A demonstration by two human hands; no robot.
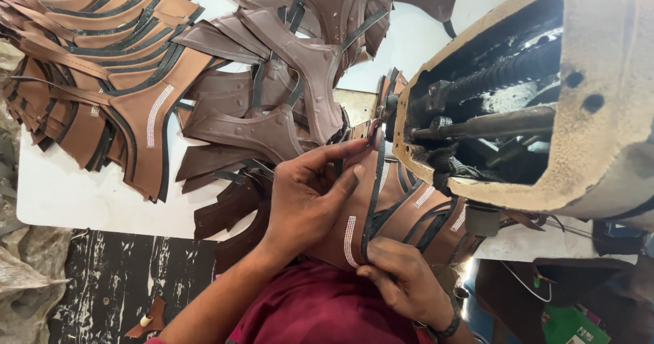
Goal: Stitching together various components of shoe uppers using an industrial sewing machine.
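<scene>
- At the needle of the sewing machine [545, 105], the left hand [310, 194] is pressing a tan leather piece [402, 214] flat, its forefinger stretching toward the presser foot [375, 131] and its thumb lying on the leather; it is guiding by pressure and is not closing round anything.
- Nearer the body, the right hand [402, 279] is pinching the lower end of a narrow black strap [373, 204] between thumb and fingertips, drawing it taut along the piece; a dark band is circling that wrist.
- Between the two hands the piece is lying over the machine bed, with a white studded strip [350, 240] showing on its face and more black straps fanning out to the right beneath the machine head.
- Judged from its drape, the leather is looking light and limp, bending readily yet unlikely to tear; the strap is looking thin and apt to slip sideways, so holding its free end while flattening the leather close to the needle appears the steadiest grip.
- Farther out, dark brown cut pieces [286, 92] are lying heaped just beyond the left hand.
- Farthest left, a fanned stack of tan pieces [116, 51] edged in black is resting on the white table [82, 194].
</scene>
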